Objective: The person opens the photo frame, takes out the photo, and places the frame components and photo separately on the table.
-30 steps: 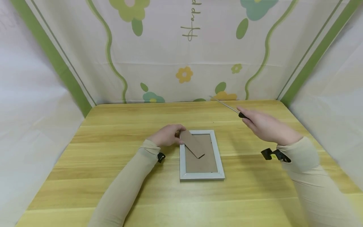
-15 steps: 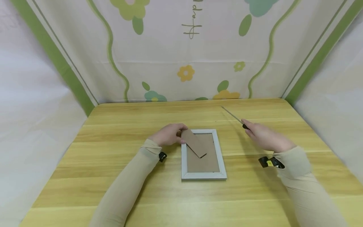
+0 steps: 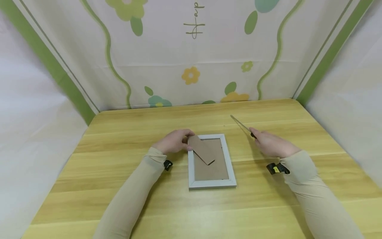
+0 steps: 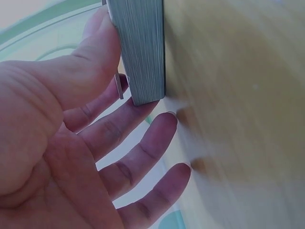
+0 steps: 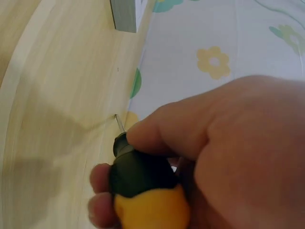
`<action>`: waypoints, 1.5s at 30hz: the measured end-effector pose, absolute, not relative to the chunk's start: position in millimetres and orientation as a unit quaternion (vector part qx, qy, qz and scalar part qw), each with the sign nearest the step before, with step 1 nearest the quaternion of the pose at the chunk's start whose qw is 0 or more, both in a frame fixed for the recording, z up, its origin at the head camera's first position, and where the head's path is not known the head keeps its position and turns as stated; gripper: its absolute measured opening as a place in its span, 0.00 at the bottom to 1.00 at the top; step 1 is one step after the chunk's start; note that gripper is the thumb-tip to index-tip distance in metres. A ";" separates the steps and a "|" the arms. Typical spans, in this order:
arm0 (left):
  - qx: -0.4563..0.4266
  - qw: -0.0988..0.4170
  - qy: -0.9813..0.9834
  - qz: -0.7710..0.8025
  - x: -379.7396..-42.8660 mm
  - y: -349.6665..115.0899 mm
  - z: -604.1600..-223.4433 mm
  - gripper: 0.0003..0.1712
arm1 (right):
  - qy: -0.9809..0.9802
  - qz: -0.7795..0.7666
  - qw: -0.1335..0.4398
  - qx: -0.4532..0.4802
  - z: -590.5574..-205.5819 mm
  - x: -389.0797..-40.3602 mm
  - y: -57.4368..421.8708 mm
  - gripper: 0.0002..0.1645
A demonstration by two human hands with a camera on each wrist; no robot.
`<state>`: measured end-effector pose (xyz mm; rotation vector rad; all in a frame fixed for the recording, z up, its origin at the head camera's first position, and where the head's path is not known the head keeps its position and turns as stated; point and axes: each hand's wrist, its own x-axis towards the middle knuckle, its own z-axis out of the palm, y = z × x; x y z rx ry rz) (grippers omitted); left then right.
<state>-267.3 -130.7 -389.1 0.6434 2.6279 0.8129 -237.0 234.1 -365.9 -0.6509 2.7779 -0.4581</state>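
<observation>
Slantwise, screwdriver (image 5: pixel 143 175), tip (image 3: pixel 231 116) forward and left

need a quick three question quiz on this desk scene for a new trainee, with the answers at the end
1. Multiple choice: what does the right hand hold?
a) a pair of scissors
b) a screwdriver
c) a paintbrush

2. True or false: the picture frame is standing upright on the table.

3. Short answer: which hand is touching the frame?

Key:
1. b; the head view also shows its thin metal shaft.
2. False; it lies on its face, with the brown backing up.
3. The left hand, at the frame's far left corner.
</observation>
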 end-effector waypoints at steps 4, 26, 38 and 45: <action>0.227 0.152 0.919 0.285 -267.7 -131.8 -390.3 0.33 | 0.959 -0.138 0.121 -0.216 -368.9 -238.3 235.0 0.33; 0.222 0.157 0.918 0.289 -264.0 -130.6 -389.4 0.32 | 0.971 -0.104 0.105 -0.187 -386.4 -247.3 233.6 0.38; 0.229 0.157 0.917 0.285 -264.3 -127.6 -388.1 0.32 | 0.971 -0.098 0.077 -0.205 -348.2 -220.0 219.5 0.38; 0.227 0.158 0.920 0.278 -264.4 -127.9 -387.5 0.35 | 0.935 -0.142 0.150 -0.288 -347.1 -205.3 194.4 0.31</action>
